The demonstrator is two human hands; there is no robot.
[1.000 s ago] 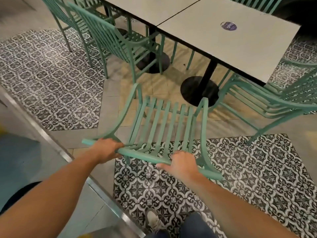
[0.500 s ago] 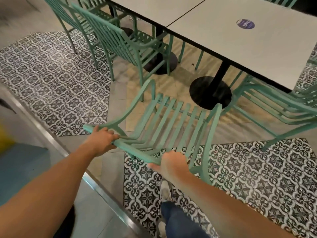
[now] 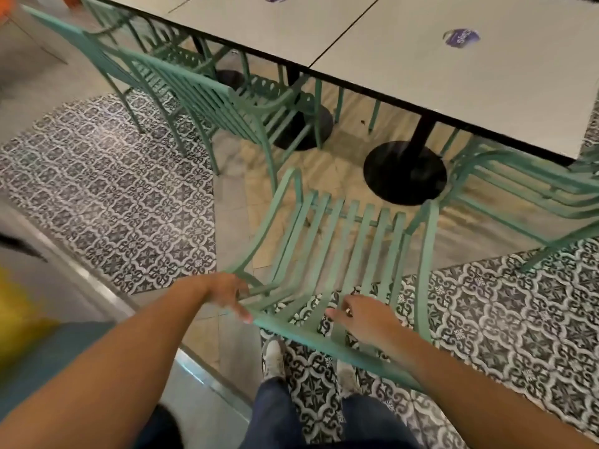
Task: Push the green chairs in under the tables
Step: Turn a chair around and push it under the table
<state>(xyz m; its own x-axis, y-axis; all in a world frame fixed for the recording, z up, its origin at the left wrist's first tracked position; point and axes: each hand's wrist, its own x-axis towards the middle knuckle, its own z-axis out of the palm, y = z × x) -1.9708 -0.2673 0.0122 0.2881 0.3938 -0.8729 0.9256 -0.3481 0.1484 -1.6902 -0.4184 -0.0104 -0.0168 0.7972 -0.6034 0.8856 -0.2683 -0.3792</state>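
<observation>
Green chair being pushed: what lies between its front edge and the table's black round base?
In the head view, only bare beige floor lies between the green chair and the black round base; nothing stands there.

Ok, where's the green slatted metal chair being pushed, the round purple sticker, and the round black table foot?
green slatted metal chair (image 3: 353, 241): head view, on a seat slat.
round purple sticker (image 3: 461, 37): head view, its middle, on the tabletop.
round black table foot (image 3: 405, 173): head view, top of the disc.
</observation>
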